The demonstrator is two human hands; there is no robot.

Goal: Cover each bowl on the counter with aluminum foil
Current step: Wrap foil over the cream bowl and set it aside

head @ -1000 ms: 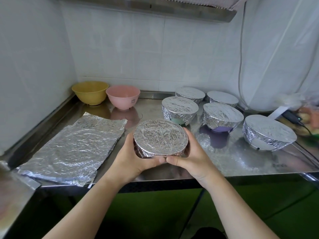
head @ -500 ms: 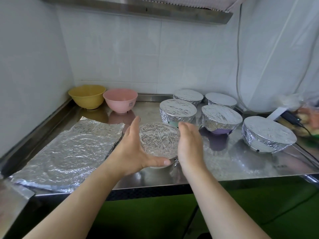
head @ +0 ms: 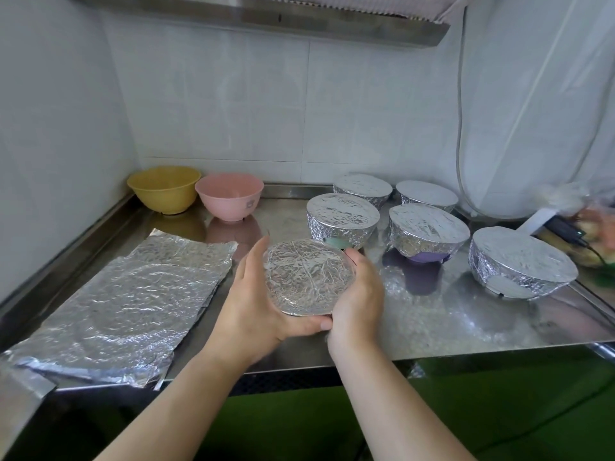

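Since half a second ago both hands have closed back in on the foiled bowl [head: 307, 277], which then stood between open palms. The left hand [head: 254, 302] now cups its left side, fingers straight along the wall and thumb stretched under the near edge; the right hand [head: 357, 299] cups the right side, fingers around the far rim. Each grip is a loose, part-open wrap with the bowl in it. The bowl sits near the front middle of the worktop [head: 432, 321]; whether it touches the surface or is lifted, I cannot tell.

Left of it lies a crinkled foil sheet [head: 123, 304], flat. At the back left stand a yellow bowl [head: 163, 189] and a pink bowl [head: 229, 201], side by side and uncovered. To the right, five more wrapped bowls [head: 342, 216] stand in a cluster. A white cable [head: 461, 128] hangs down the back wall.
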